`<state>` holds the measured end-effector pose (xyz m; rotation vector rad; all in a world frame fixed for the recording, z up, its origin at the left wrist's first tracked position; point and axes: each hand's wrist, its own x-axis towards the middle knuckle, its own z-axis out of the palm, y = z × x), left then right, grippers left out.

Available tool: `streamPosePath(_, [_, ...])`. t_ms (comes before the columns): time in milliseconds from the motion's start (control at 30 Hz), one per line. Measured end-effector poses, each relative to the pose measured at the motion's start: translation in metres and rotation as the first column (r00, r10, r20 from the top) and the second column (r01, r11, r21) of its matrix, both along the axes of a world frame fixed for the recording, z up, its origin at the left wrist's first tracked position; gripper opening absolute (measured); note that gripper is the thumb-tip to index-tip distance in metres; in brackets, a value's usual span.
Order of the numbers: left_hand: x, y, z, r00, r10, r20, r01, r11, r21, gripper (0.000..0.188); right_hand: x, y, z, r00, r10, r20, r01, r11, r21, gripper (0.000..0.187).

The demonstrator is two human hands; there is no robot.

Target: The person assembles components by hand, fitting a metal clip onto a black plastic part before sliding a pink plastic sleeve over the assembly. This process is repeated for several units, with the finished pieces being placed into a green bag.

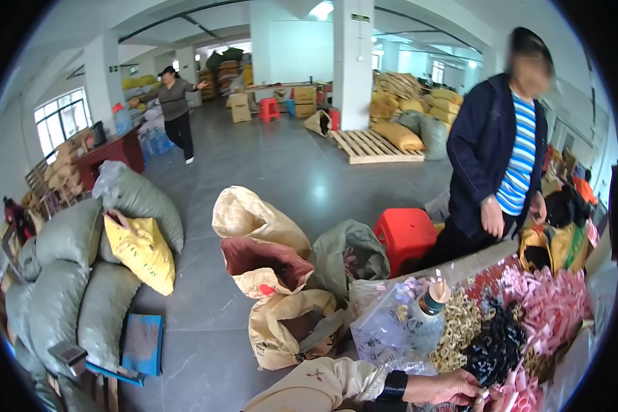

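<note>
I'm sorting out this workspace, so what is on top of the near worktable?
Pink strips, black pieces, tan pieces and a clear plastic bag show on the worktable. What lies under the strips and pieces is covered and cannot be seen.

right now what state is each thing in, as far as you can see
left hand, fingers bent together
pile of glossy black strips, heaped loose
pile of pink strips, heaped loose
tall cream woven sack, open
grey-green plastic sack, open, pieces inside
red plastic stool, upright
pale wooden slatted pallet, flat, partly loaded
white ceiling light, lit
</note>
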<state>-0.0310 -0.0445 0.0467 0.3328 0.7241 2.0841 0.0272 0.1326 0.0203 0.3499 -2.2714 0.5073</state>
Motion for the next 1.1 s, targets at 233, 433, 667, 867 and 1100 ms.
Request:
streamPosePath(233, [0.000,-0.031,0.009,0.984,0.026,-0.178,-0.077,0.955,-0.286,0.018,-0.023,0.001,-0.031,0.954,-0.300,0.023,0.245,0.819,0.520,0.052])
streamPosePath(433, [0.004,-0.035,0.005,0.979,-0.038,-0.203,-0.023,0.955,-0.294,0.025,-0.018,-0.025,0.000,0.992,-0.059,0.110,0.035,0.978,0.207,0.051])
streamPosePath(667, [0.005,-0.048,0.026,0.938,-0.064,-0.341,-0.062,0.936,-0.346,0.026,0.000,-0.037,0.055,0.963,0.243,0.114,-0.216,0.954,-0.208,0.052])
streamPosePath(867, [0.005,-0.042,0.019,0.945,0.045,-0.323,-0.135,0.956,-0.259,0.025,-0.032,0.020,0.066,0.969,-0.232,0.088,0.190,0.922,0.337,0.018])
streamPosePath(1100, [0.006,-0.042,0.025,0.956,0.024,-0.291,-0.107,0.955,-0.276,0.023,-0.070,0.043,0.063,0.979,-0.054,0.194,0.055,0.998,0.000,0.023])
